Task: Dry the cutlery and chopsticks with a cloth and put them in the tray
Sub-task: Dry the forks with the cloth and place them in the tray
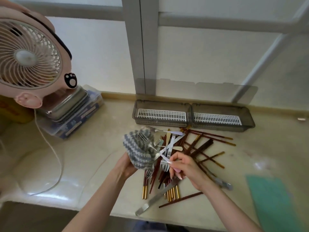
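Observation:
My left hand (pixel 125 165) grips a grey and white striped cloth (pixel 138 150) from below, above the counter. A fork (pixel 145 139) lies with its tines on the cloth. My right hand (pixel 185 167) pinches the pale handle end of that fork. Under both hands lies a loose heap of brown chopsticks (pixel 199 148) with gold tips, forks and a long knife (pixel 155 199). The grey two-part tray (pixel 190 121) with white slotted inserts stands at the back by the window, holding nothing.
A pink fan (pixel 28 59) stands at the left on stacked metal trays and a plastic box (pixel 73 119); its white cord (pixel 50 148) loops across the counter. A green sheet (pixel 277 201) lies at the front right. The counter's front edge runs just below the knife.

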`<state>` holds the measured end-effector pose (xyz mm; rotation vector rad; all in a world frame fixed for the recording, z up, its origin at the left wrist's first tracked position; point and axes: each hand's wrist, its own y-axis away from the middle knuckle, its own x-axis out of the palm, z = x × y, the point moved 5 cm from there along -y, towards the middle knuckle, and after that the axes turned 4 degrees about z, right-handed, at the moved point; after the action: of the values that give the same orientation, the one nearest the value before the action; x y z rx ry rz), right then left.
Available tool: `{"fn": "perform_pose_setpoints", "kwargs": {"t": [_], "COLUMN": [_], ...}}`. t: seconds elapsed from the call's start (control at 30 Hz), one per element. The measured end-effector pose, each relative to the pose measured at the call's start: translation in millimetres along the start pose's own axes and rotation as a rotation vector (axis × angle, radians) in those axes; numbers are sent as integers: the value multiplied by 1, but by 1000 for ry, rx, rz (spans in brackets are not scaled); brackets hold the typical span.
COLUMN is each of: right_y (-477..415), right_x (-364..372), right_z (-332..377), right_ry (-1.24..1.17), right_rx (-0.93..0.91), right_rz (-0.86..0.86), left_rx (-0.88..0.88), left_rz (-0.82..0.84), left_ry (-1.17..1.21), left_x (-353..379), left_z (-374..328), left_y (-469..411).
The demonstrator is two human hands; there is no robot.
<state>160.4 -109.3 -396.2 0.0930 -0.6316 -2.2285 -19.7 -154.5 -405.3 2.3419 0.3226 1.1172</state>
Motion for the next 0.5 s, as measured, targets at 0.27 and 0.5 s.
{"fn": "perform_pose_setpoints", "kwargs": {"t": [0.27,0.5], "right_y": [1,2], "right_x": [4,-3], "right_z": [3,12], "right_ry": [150,217], "right_rx": [-8,-39], "right_rz": [82,25], "left_rx": [132,293], "left_rz": [-160,-339], "left_ry": [-258,-608], "left_x": [32,24], "left_z": [12,-7], "left_y": [-13,-19]}}
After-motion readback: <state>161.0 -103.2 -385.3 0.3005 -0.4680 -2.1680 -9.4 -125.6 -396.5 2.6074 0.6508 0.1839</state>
